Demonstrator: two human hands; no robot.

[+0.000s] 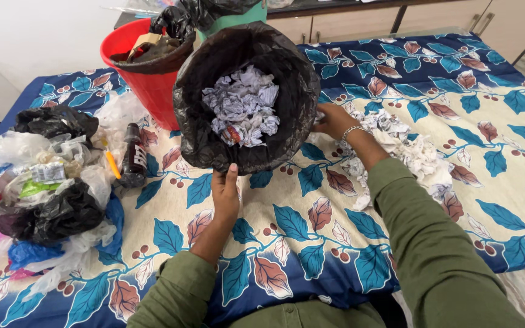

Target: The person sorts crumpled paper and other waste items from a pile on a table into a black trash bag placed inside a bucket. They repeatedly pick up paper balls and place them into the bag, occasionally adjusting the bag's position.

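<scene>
Head view: we hold the black-lined bin tipped toward us at mid-table, near the far edge. Left hand grips its lower rim, fingers closed on it. Right hand curls around crumpled white paper beside the rim, forearm angled in from the right. Step in hand, we judge: loading paper; next calls for lifting it over the rim.

1. The right hand's fingertips are hidden behind the black-lined bin.
2. The left hand's fingers vanish under that bin's rim.
3. The red bucket is partly covered by the bin.
4. The plastic waste pile is cut off at the left edge.
</scene>
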